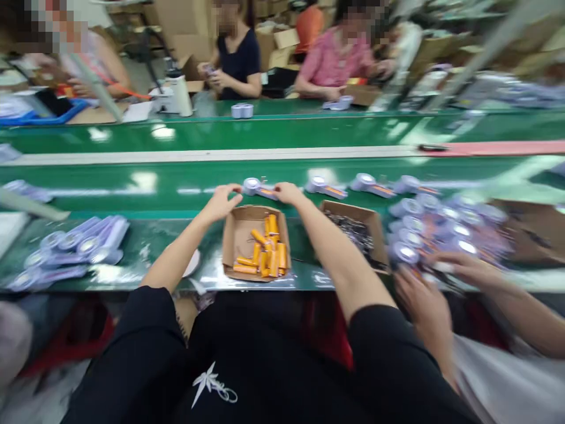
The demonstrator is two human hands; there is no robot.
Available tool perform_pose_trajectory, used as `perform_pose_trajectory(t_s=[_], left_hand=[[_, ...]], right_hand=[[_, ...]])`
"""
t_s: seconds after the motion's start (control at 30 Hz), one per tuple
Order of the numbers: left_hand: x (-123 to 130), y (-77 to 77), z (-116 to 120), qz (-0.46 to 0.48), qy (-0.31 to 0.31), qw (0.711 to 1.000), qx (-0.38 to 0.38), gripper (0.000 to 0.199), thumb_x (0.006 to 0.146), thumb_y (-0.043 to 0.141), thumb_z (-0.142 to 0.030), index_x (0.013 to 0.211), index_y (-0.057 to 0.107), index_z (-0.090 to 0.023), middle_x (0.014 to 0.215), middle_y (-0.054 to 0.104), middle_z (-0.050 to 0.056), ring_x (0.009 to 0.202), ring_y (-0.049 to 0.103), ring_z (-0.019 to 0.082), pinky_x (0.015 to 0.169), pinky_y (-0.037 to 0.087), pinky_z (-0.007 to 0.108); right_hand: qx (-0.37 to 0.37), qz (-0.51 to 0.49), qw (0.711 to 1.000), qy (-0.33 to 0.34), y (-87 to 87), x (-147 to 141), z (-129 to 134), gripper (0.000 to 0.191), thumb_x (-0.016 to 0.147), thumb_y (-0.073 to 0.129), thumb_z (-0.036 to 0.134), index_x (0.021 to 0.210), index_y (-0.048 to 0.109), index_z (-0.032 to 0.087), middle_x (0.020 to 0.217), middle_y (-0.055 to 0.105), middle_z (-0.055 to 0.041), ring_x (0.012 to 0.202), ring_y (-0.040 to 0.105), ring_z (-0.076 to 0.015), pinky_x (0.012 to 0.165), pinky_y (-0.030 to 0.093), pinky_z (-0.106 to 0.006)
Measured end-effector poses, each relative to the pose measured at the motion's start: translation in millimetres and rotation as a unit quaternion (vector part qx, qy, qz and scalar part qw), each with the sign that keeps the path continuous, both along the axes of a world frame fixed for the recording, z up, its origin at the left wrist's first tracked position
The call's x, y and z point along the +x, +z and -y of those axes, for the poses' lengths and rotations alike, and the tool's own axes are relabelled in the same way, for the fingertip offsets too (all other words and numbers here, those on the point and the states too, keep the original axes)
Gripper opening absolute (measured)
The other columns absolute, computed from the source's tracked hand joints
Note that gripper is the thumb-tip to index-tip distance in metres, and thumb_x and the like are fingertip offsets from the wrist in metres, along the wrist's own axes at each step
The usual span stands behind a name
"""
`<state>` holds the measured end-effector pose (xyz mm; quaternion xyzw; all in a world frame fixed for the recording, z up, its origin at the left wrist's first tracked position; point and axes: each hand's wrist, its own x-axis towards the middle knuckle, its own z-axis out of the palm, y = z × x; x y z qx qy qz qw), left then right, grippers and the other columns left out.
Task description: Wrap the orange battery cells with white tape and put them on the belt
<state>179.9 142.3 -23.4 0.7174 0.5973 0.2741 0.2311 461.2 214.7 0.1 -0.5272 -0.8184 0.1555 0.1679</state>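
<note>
A lavender handheld unit [253,186] with a round head and an orange strip in its handle lies on the green conveyor belt. My right hand [288,192] pinches the end of its handle. My left hand [224,201] is just left of the round head, thumb and fingers apart, with nothing in it. Below my hands stands a small cardboard box [228,238] of orange cylindrical batteries [267,250]. Right of that, partly behind my right forearm, another box [377,235] contains small dark parts whose kind I cannot make out.
More lavender units [326,187] lie along the belt to the right. A pile of them [82,241] sits at left, another [441,221] at right beside a co-worker's hands [426,300]. Across the line, several people work near a white bottle [180,94].
</note>
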Motion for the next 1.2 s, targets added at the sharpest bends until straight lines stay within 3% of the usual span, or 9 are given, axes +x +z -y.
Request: perform_pose_trajectory(t_s=[0.2,0.33,0.4,0.5,0.63,0.73,0.9,1.07,1.2], left_hand=[[-93,-10.7,192,-0.063,0.016,0.996,-0.057,0.037,0.089,0.081,-0.053,0.113,0.082,-0.026,0.126,0.082,0.010,0.128,0.070,0.030,0.121,0.049,0.046],[-128,-17.4,255,-0.142,-0.006,0.985,-0.094,0.078,0.081,0.088,-0.057,0.149,0.068,-0.025,0.165,0.059,0.014,0.160,0.043,0.039,0.135,0.034,0.057],[-137,-21.9,267,-0.204,-0.015,0.975,-0.084,0.072,0.089,0.081,-0.051,0.153,0.063,-0.023,0.172,0.052,0.014,0.163,0.038,0.039,0.134,0.037,0.057],[-129,-18.5,279,-0.248,-0.009,0.969,0.019,0.046,0.096,0.075,-0.042,0.137,0.070,-0.023,0.160,0.063,0.014,0.155,0.047,0.041,0.128,0.045,0.059],[-100,7.3,289,-0.244,0.046,0.944,0.215,0.043,0.092,0.080,-0.035,0.132,0.068,-0.025,0.138,0.074,0.015,0.149,0.052,0.042,0.126,0.046,0.063],[-93,24.8,283,-0.227,0.029,0.938,0.260,0.048,0.087,0.081,-0.022,0.131,0.067,-0.031,0.132,0.076,0.010,0.154,0.051,0.041,0.128,0.042,0.066],[-113,25.1,267,-0.125,0.101,0.942,0.295,0.063,0.080,0.081,-0.017,0.137,0.065,-0.039,0.133,0.074,0.006,0.149,0.056,0.040,0.124,0.046,0.068],[-107,9.8,270,-0.129,0.131,0.937,0.297,0.068,0.078,0.086,-0.021,0.140,0.065,-0.039,0.129,0.075,0.006,0.136,0.060,0.040,0.117,0.049,0.063],[-85,-5.0,267,-0.152,0.086,0.950,0.260,0.048,0.085,0.080,-0.021,0.130,0.068,-0.034,0.125,0.076,0.009,0.132,0.061,0.038,0.115,0.048,0.060]], right_hand=[[-0.122,0.089,0.988,-0.040,-7.3,-1,-31,0.035,0.101,0.076,0.039,0.072,0.080,0.018,0.078,0.078,-0.0178,0.069,0.075,-0.0249,0.072,0.062,-0.045],[-0.076,0.090,0.990,-0.078,5.4,-3,-18,0.025,0.097,0.080,0.034,0.105,0.088,0.012,0.119,0.079,-0.0335,0.107,0.079,-0.0339,0.092,0.058,-0.051],[-0.039,0.060,0.995,-0.065,16.1,-9,16,0.036,0.100,0.077,0.035,0.130,0.082,0.015,0.139,0.074,-0.0296,0.124,0.074,-0.0317,0.104,0.055,-0.049],[-0.068,-0.075,0.993,0.063,29.0,-31,103,0.029,0.107,0.068,0.041,0.125,0.082,0.023,0.120,0.083,-0.0148,0.104,0.078,-0.0247,0.095,0.060,-0.041],[-0.253,-0.202,0.917,0.232,25.6,-71,224,0.038,0.097,0.078,0.052,0.125,0.082,0.025,0.086,0.084,-0.0043,0.072,0.076,-0.0209,0.073,0.059,-0.033],[-0.333,-0.232,0.849,0.337,10.1,-102,271,0.027,0.103,0.071,0.049,0.102,0.084,0.025,0.072,0.079,-0.0001,0.063,0.072,-0.0172,0.066,0.054,-0.028],[-0.257,-0.038,0.859,0.441,4.3,-109,273,0.036,0.108,0.064,0.044,0.081,0.081,0.028,0.072,0.078,-0.0010,0.068,0.073,-0.0206,0.064,0.047,-0.031],[-0.101,0.136,0.945,0.281,21.0,-74,219,0.032,0.108,0.063,0.046,0.112,0.086,0.025,0.110,0.084,-0.0140,0.106,0.076,-0.0336,0.080,0.051,-0.041],[-0.077,0.246,0.931,0.258,6.0,-63,187,0.027,0.102,0.071,0.038,0.107,0.087,0.016,0.122,0.078,-0.0217,0.128,0.064,-0.0404,0.104,0.047,-0.051]])
